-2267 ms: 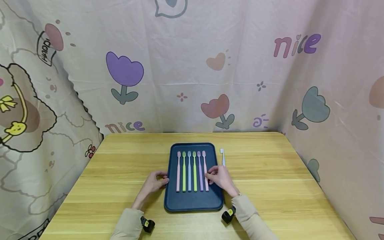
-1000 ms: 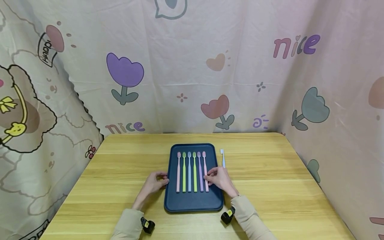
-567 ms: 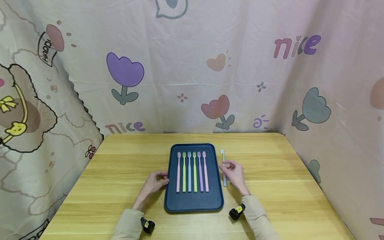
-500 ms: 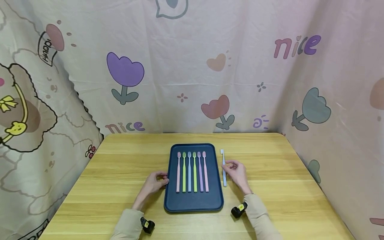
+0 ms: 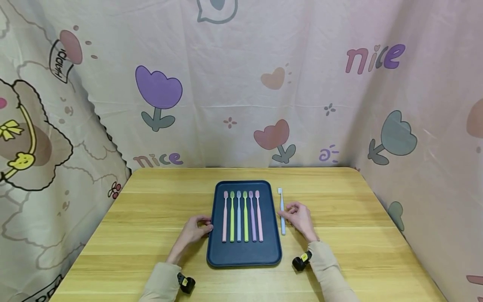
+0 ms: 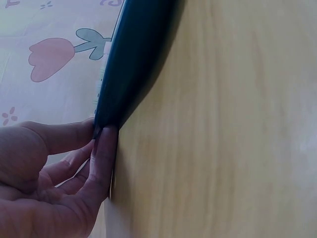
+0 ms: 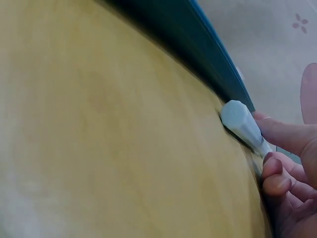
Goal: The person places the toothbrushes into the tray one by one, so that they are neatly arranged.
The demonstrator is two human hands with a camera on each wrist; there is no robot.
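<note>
A dark blue tray lies on the table with several toothbrushes side by side in a row, heads towards the back: pink, green, blue, green, purple, pink. My left hand grips the tray's left rim; in the left wrist view its thumb lies against the rim's top edge, with a finger below. Just right of the tray, a light blue toothbrush with a white head lies on the wood. My right hand pinches its handle around the middle. The handle's end fills part of the right wrist view, beside the tray wall.
The wooden table extends on both sides of the tray. A printed curtain hangs behind it and along the sides. Each wrist carries a small black camera.
My right hand has left the rightmost pink toothbrush in the tray and moved right to the light blue toothbrush outside it. The left hand and the tray have stayed put.
</note>
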